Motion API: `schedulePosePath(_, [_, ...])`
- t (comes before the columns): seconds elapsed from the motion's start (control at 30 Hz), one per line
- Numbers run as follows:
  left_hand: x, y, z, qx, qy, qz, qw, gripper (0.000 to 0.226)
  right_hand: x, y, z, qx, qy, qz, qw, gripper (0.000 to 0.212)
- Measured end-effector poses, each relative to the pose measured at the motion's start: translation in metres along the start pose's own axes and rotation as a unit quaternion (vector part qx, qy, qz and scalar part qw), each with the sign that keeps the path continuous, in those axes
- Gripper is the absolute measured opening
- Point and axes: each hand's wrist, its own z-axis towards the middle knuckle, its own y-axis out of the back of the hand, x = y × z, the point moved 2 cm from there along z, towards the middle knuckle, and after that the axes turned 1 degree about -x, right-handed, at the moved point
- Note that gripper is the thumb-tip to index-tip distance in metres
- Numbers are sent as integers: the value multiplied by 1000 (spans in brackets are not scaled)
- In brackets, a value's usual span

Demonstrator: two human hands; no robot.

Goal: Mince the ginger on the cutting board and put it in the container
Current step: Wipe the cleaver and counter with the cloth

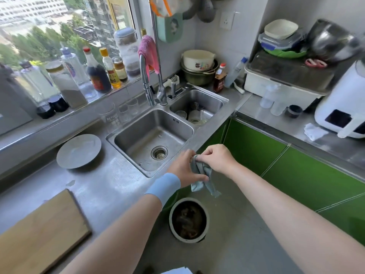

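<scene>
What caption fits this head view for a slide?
The left hand and right hand grip a grey cloth near the sink.

A bare strip of the steel countertop [110, 186] is left open between the pale rectangular wooden cutting board [43, 234] and the stainless sink basin [136, 131] — bounded behind by a round grey plate [79, 151]. The basin's rear is fenced by clear drinking glasses [107, 115] and a chrome tap [145, 80].

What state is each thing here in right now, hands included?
Cloth: crumpled, hanging from both hands.
Left hand: holds the cloth.
Right hand: pinches the cloth's top.
Cutting board: bare in its visible part.
Plate: empty.
Tap: not running, pink towel draped over it.
Floor bin: open, dark scraps inside.
</scene>
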Motion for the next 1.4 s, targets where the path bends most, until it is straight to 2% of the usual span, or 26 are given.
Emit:
schedulePosePath(0.1, [-1, 6, 8, -62, 32, -53, 996, 35, 7, 7, 2, -25, 13, 22, 999, 23])
schedulePosePath(0.2, [-1, 21, 19, -84, 29, -52, 995, 28, 10, 18, 1, -19, 25, 21, 999, 21])
schedulePosePath(0.27, [-3, 32, 24, -70, 15, -1, 997, 18, 9, 26, 0, 28, 23, 4, 999, 23])
schedulePosePath(0.33, [-4, 39, 28, -44, 2, 58, 997, 25, 9, 35, -3, 86, 19, -65, 994, 33])
schedulePosePath(0.4, [-4, 42, 32, -5, 6, 68, 998, 34, 10, 40, -5, 132, 18, -136, 982, 39])
schedulePosePath(0.5, [-1, 41, 34, 34, 5, 51, 998, 21, 12, 42, 2, 106, 32, -135, 985, 26])
schedulePosePath(0.6, [-3, 38, 29, -26, -124, 97, 987, 79, 23, 38, 9, 70, 33, -76, 994, 25])
schedulePosePath(0.63, [-6, 37, 28, -60, -161, 117, 978, 84, 28, 37, 11, 58, 31, -63, 996, 29])
schedulePosePath(0.7, [-12, 35, 29, -71, -151, 98, 981, 67, 36, 33, 13, 38, 36, -56, 997, 39])
schedulePosePath(0.77, [-15, 36, 33, -45, -93, 47, 994, 41, 40, 31, 17, 20, 46, -59, 997, 52])
schedulePosePath(0.83, [-13, 40, 37, -41, -64, 17, 997, 19, 41, 33, 21, 10, 41, -64, 997, 55])
schedulePosePath(0.9, [-11, 48, 39, -39, -65, -3, 997, 12, 41, 37, 21, 27, 27, -62, 997, 54])
schedulePosePath(1.03, [-14, 54, 45, -43, -68, -6, 997, 24, 37, 44, 18, 79, 17, -190, 978, 35])
schedulePosePath(1.1, [-12, 57, 47, -40, -62, 3, 997, 22, 31, 49, 17, 73, 12, -187, 980, 30])
schedulePosePath(1.2, [-2, 64, 52, 10, -73, 63, 995, 16, 26, 57, 20, 25, 7, -181, 983, 13])
schedulePosePath(1.3, [7, 74, 57, 86, -99, 160, 978, 15, 30, 57, 19, 23, -27, -86, 996, 11])
schedulePosePath(1.33, [9, 78, 58, 95, -106, 186, 972, 18, 32, 57, 20, 32, -26, -97, 994, 10])
schedulePosePath(1.4, [8, 89, 62, 72, -114, 247, 959, 24, 32, 56, 22, 53, -38, -189, 980, 11])
